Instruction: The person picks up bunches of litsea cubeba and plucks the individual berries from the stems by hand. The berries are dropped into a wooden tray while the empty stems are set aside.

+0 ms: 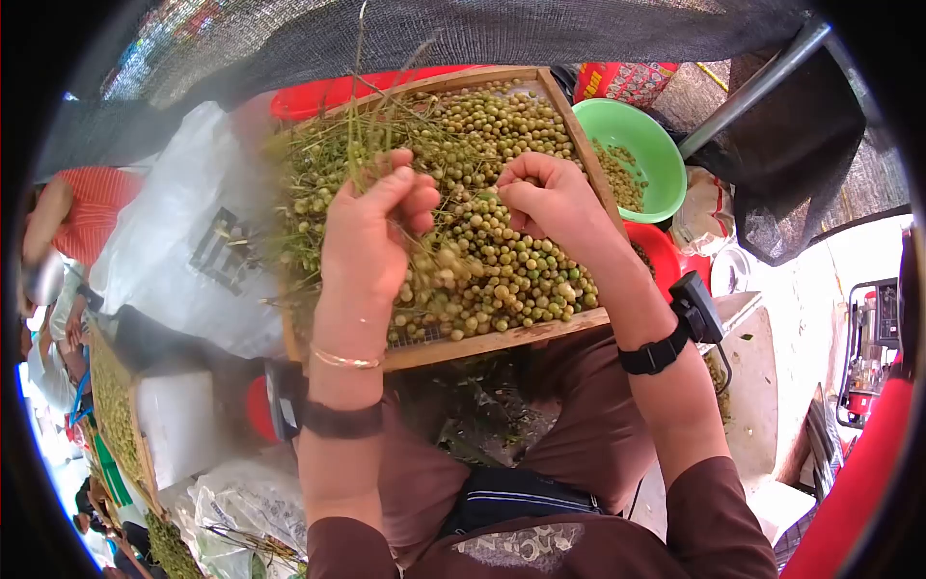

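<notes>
So, the fruits (511, 236) were small and round, mostly yellowish green with a few brighter ones, and the stems (355, 125) were thin, green and pretty tangled. They were in a wooden-framed tray (511, 336), with mesh peeking out by the near edge: stems heaped along the left edge, loose fruits piled toward the right. A green bowl (670, 179) with more fruits sat just outside the right edge, with dark netting (482, 39) past the far edge. The left hand (371, 207) pinched some stems, which stuck up past the fingers. The right hand (545, 193) hung over the fruits nearer the right edge, fingers curled in and pressed together; couldn't tell if they pinched anything.
</notes>
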`<action>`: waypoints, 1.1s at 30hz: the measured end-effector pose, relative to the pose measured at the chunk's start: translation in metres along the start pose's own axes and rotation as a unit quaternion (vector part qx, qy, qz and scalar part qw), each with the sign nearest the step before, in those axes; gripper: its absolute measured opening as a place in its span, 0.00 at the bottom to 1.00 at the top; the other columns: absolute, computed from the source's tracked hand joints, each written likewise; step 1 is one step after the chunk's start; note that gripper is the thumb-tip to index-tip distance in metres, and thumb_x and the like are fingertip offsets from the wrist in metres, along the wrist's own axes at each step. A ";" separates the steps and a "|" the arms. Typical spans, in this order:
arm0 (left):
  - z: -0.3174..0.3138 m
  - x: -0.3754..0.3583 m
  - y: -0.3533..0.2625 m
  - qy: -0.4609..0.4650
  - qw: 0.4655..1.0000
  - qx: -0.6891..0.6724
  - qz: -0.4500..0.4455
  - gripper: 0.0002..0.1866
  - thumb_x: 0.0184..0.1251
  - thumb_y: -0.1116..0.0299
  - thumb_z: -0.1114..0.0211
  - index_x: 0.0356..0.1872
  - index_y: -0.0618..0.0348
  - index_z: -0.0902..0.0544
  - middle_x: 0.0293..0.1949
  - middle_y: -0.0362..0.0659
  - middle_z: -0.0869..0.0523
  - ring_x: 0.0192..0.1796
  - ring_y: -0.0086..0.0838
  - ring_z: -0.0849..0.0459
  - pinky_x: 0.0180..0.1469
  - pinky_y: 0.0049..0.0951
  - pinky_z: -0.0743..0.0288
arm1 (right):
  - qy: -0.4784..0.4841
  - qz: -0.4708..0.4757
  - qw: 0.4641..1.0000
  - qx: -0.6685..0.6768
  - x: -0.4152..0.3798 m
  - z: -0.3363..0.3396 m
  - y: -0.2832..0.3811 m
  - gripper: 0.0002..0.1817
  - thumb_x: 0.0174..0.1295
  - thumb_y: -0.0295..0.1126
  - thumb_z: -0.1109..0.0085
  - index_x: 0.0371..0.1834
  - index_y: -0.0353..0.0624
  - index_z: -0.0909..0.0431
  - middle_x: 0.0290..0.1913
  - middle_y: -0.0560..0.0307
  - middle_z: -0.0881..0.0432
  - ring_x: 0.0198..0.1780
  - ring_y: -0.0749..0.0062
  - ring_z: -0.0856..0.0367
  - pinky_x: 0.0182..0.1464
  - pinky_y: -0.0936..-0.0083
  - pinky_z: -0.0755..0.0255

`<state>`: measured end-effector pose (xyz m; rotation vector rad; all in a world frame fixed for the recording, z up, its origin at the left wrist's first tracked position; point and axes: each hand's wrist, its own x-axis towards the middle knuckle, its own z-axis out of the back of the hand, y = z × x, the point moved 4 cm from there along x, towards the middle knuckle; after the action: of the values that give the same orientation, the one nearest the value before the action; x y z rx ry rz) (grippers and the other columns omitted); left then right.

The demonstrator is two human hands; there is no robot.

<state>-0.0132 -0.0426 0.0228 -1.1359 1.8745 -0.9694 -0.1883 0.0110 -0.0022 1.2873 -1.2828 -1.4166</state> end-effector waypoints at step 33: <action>0.020 0.007 0.004 -0.064 0.989 -0.110 -0.080 0.12 0.61 0.76 0.44 0.46 0.63 0.27 0.33 0.46 0.21 0.26 0.21 0.27 0.25 0.21 0.35 | -0.058 0.357 0.895 -0.260 -0.029 -0.056 0.016 0.04 0.43 0.27 0.43 0.23 0.40 0.26 0.24 0.50 0.23 0.28 0.54 0.23 0.32 0.62 0.30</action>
<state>0.0006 -0.0522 0.0089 -1.4631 1.8425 -0.7672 -0.1302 0.0279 0.0200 0.3084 -1.1629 -1.1717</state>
